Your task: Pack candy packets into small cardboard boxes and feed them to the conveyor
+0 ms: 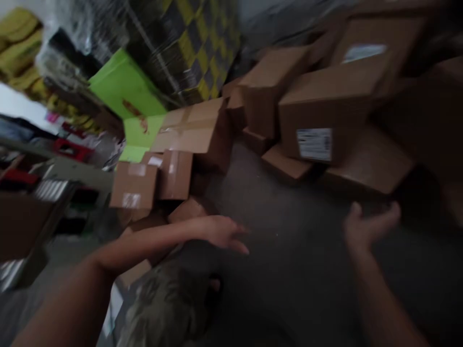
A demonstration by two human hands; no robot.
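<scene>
My left hand (224, 232) reaches out over the grey floor (267, 226), fingers apart and nothing in them. Close behind it lies a small cardboard box (188, 209). On the right, my right hand (369, 226) is spread, thumb away from the fingers, also holding nothing. Just beyond that hand sits a low cardboard box (369, 159), with a visible gap between them. A larger box with a white label (314, 144) rests above it in the pile. Motion blurs both hands somewhat.
Several cardboard boxes (277, 67) are heaped at the back right. More boxes (133, 185) stand at the left, near an opened carton (188, 126) and a bright green board (126, 86). Yellow-and-grey stacked goods (202, 43) rise behind. My camouflage-clad leg (166, 308) is below.
</scene>
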